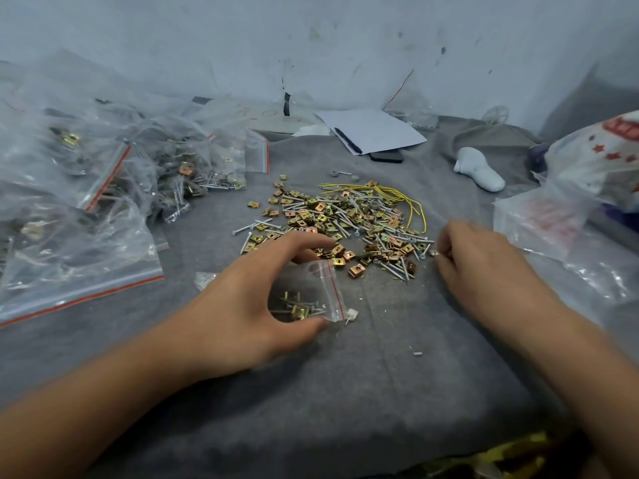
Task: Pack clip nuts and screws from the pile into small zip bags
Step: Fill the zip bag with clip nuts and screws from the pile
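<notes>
A pile of gold clip nuts and silver screws (345, 223) lies on the grey cloth (345, 392) in the middle. My left hand (242, 305) holds a small clear zip bag (307, 292) with a red seal line, thumb and fingers curved around it; a few screws and clip nuts lie inside. My right hand (480, 261) rests at the pile's right edge, its fingertips pinched together on what looks like a small silver piece (434, 252); the hand is blurred.
Large clear bags of packed zip bags (79, 209) fill the left side. Yellow wire loops (397, 198) lie on the pile's far right. White paper with a pen (373, 131), a white object (479, 169) and plastic bags (570, 216) sit behind and right.
</notes>
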Available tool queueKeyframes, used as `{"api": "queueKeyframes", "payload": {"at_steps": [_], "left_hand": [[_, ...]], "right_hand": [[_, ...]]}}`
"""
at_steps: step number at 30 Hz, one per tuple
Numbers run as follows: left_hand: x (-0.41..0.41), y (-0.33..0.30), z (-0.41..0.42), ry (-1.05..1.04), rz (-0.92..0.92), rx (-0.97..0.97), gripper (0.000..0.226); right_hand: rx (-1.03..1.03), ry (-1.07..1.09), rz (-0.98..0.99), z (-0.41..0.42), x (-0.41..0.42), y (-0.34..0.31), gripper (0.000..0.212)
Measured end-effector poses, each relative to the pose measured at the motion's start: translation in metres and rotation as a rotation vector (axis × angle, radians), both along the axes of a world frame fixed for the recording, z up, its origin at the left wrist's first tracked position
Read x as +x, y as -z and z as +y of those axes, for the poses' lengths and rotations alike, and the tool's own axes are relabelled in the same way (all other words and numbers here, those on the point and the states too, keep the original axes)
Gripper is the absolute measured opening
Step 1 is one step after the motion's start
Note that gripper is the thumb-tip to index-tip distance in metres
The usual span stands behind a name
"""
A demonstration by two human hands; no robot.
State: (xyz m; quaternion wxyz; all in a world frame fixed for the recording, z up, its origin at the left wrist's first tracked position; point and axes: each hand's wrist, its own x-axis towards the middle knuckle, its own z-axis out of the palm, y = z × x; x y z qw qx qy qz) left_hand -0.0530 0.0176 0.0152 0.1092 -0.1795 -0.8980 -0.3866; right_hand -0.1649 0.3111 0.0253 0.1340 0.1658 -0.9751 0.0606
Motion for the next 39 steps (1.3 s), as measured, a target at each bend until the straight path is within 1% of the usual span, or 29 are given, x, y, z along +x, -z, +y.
{"api": "queueKeyframes", "payload": {"at_steps": [4, 6, 7, 8, 10, 12, 13, 14, 15, 20, 22, 23, 25, 27, 29, 30, 31, 33, 35, 37, 39], "left_hand": [[0.001, -0.002, 0.002, 0.012, -0.019, 0.009, 0.073], [0.002, -0.003, 0.001, 0.009, -0.027, 0.023, 0.073], [0.002, -0.003, 0.001, 0.006, -0.029, 0.027, 0.073], [0.002, -0.004, 0.001, 0.005, -0.033, 0.03, 0.073], [0.002, -0.004, 0.002, 0.014, -0.036, 0.016, 0.074], [0.001, -0.004, 0.002, 0.021, -0.022, -0.018, 0.075], [0.001, -0.004, 0.003, 0.022, -0.016, -0.025, 0.075], [0.001, -0.004, 0.003, 0.023, -0.014, -0.024, 0.075], [0.001, -0.004, 0.004, 0.026, -0.015, -0.017, 0.076], [0.001, -0.005, 0.007, 0.042, -0.025, 0.065, 0.075], [0.001, -0.005, 0.007, 0.024, 0.002, 0.06, 0.075], [0.001, -0.005, 0.007, 0.018, 0.007, 0.068, 0.074], [0.002, -0.006, 0.008, 0.008, 0.004, 0.074, 0.074], [0.002, -0.006, 0.007, -0.008, 0.008, 0.049, 0.074], [0.003, -0.006, 0.006, -0.021, 0.011, 0.031, 0.073], [0.003, -0.005, 0.006, -0.028, 0.016, 0.019, 0.073], [0.003, -0.005, 0.006, -0.034, 0.024, 0.008, 0.071], [0.003, -0.005, 0.006, -0.036, 0.033, -0.003, 0.069], [0.003, -0.006, 0.007, -0.028, 0.042, -0.015, 0.068], [0.003, -0.006, 0.007, -0.019, 0.059, -0.024, 0.067], [0.002, -0.006, 0.007, -0.012, 0.057, -0.016, 0.065]], "right_hand": [[0.033, 0.006, -0.005, -0.003, 0.0, -0.006, 0.001], [-0.01, 0.005, -0.019, -0.004, 0.0, -0.007, 0.003], [-0.065, 0.005, -0.014, -0.003, 0.001, -0.007, 0.005], [-0.163, 0.01, -0.001, -0.002, 0.003, -0.007, 0.008], [-0.484, 0.03, -0.016, -0.003, 0.012, -0.008, 0.016], [-0.862, -0.032, -0.14, -0.013, 0.028, -0.011, 0.022], [-1.009, -0.104, -0.222, -0.021, 0.038, -0.012, 0.023], [-1.093, -0.181, -0.288, -0.03, 0.048, -0.011, 0.023], [-1.112, -0.245, -0.327, -0.039, 0.057, -0.01, 0.023], [-1.075, -0.362, -0.411, -0.073, 0.076, -0.002, 0.029], [-0.988, -0.401, -0.414, -0.08, 0.078, 0.001, 0.029], [-0.946, -0.422, -0.39, -0.081, 0.079, 0.003, 0.027], [-0.926, -0.456, -0.32, -0.078, 0.077, 0.005, 0.021], [-0.948, -0.413, -0.227, -0.07, 0.068, 0.005, 0.018], [-0.93, -0.324, -0.133, -0.061, 0.055, 0.004, 0.018], [-0.867, -0.283, -0.082, -0.057, 0.047, 0.002, 0.018], [-0.756, -0.267, -0.024, -0.054, 0.039, 0.0, 0.019], [-0.439, -0.334, 0.029, -0.054, 0.025, -0.002, 0.03], [-0.19, -0.391, -0.05, -0.058, 0.016, -0.001, 0.046], [-0.059, -0.374, -0.123, -0.061, 0.011, 0.003, 0.057], [0.031, -0.357, -0.121, -0.061, 0.01, 0.007, 0.061]]}}
